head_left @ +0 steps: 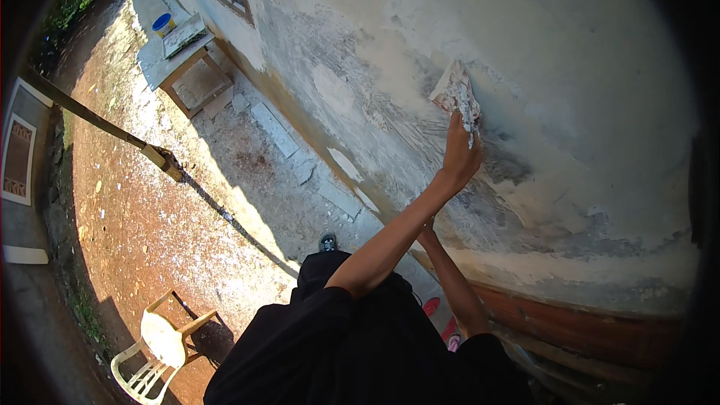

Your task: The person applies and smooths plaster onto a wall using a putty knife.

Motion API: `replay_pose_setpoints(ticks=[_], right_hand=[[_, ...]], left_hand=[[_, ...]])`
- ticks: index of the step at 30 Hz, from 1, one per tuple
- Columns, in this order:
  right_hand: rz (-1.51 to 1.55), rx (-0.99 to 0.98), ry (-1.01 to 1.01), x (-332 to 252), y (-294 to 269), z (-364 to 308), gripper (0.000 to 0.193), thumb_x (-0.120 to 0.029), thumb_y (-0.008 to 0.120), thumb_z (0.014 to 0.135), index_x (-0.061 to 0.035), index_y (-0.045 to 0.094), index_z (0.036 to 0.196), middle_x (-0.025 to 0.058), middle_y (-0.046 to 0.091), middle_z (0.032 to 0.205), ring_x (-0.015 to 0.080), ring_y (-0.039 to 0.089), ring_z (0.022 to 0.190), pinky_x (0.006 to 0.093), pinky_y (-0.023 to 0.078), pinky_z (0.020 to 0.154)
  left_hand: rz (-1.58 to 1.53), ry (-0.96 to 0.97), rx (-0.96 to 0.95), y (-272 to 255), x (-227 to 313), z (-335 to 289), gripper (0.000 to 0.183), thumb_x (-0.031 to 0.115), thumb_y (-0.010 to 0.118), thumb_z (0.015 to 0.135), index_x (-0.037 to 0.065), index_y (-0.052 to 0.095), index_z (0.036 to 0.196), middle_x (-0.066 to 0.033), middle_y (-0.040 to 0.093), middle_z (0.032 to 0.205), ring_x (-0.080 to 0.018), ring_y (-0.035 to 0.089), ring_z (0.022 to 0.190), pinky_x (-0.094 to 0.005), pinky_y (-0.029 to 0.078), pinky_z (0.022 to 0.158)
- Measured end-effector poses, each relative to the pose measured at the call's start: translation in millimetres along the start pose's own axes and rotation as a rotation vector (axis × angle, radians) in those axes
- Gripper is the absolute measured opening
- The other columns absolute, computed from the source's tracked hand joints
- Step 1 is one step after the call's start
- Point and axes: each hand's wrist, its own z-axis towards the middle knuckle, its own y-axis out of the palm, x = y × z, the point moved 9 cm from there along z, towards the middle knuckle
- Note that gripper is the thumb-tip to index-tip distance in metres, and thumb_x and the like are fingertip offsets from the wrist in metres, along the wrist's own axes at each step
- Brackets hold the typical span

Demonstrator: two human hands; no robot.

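Head view: left hand [463, 156] is closed around the handle of the putty knife [448, 88], blade up at the wall [570, 90]. Can't tell if the edge actually touches the wall. Lumpy pale paste [466, 105] is heaped on the blade and hangs down toward the knuckles. Main risk, my read: tilt the blade off the wall and the heap slides onto the hand or drops; slick fingers would then loosen the hold. Right hand [428, 226], near the wall, is mostly hidden behind the left forearm [401, 229]; can't tell its grip. Crossed arms could bump. Loose slabs [274, 130] along the wall's foot: trip hazard if the shoe [328, 242] steps that way.
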Motion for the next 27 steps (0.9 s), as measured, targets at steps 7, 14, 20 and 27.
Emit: replay_pose_setpoints(ticks=[7, 14, 20, 27], right_hand=[[0.242, -0.244, 0.474, -35.8, -67.4, 39.4, 0.046, -0.027, 0.054, 0.070, 0.0032, 0.043, 0.102, 0.0205, 0.046, 0.102, 0.0295, 0.045, 0.095, 0.0366, 0.037, 0.077], [0.295, -0.413, 0.517, -56.4, -64.3, 39.1, 0.050, -0.027, 0.051, 0.072, 0.0058, 0.038, 0.107, 0.0206, 0.041, 0.111, 0.0318, 0.038, 0.104, 0.0355, 0.030, 0.086], [0.488, -0.355, 0.398, -85.6, -110.2, 39.7, 0.045, -0.029, 0.051, 0.073, 0.0029, 0.042, 0.104, 0.0181, 0.043, 0.108, 0.0303, 0.038, 0.104, 0.0363, 0.030, 0.085], [0.396, -0.310, 0.415, -45.4, -99.5, 34.2, 0.049, -0.023, 0.055, 0.068, 0.0033, 0.041, 0.107, 0.0214, 0.045, 0.106, 0.0340, 0.042, 0.098, 0.0371, 0.032, 0.084]], left_hand=[[0.078, -0.291, -0.060, -102.6, -65.4, 22.1, 0.011, -0.008, 0.034, 0.064, -0.005, 0.043, 0.068, -0.0142, 0.042, 0.056, -0.0255, 0.038, 0.048, -0.0302, 0.031, 0.046], [0.282, -0.214, 0.109, -130.9, -172.8, 80.7, 0.014, 0.001, 0.038, 0.073, -0.007, 0.043, 0.062, -0.0150, 0.041, 0.048, -0.0172, 0.034, 0.044, -0.0318, 0.030, 0.043], [0.105, -0.239, -0.339, -11.5, -74.2, -48.4, 0.039, -0.005, 0.044, 0.066, -0.007, 0.036, 0.105, -0.0282, 0.039, 0.103, -0.0410, 0.036, 0.098, -0.0400, 0.030, 0.084], [0.132, -0.229, -0.186, -71.1, -40.9, -27.1, 0.022, -0.008, 0.034, 0.062, -0.007, 0.047, 0.080, -0.0189, 0.048, 0.067, -0.0324, 0.046, 0.059, -0.0328, 0.038, 0.055]])
